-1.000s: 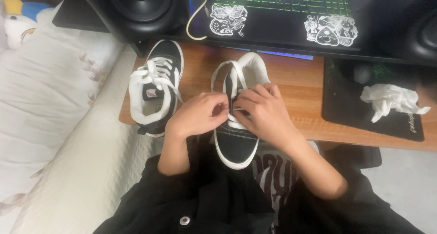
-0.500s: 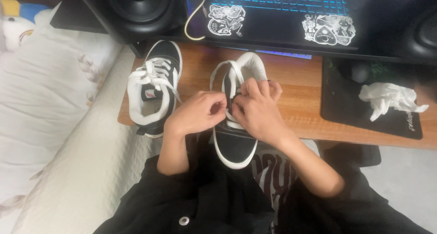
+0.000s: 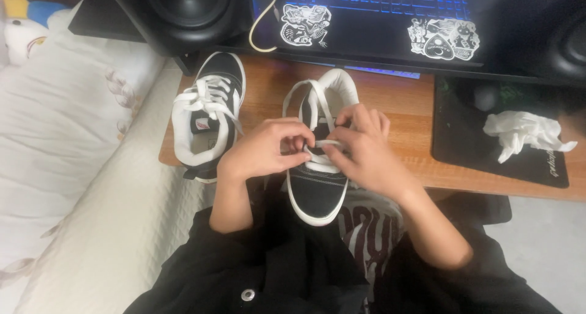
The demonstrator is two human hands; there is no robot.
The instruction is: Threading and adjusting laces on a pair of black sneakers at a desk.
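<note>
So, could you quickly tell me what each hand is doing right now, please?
Left hand: closed, pinching the white lace of the black shoe.
Right hand: closed, fingers gripping the same lace.

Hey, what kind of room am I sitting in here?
Most likely a bedroom or home desk corner. A wooden desk carries a laptop with a lit keyboard between two large black speakers, and a bed with pale bedding and a plush toy sits right beside it.
</note>
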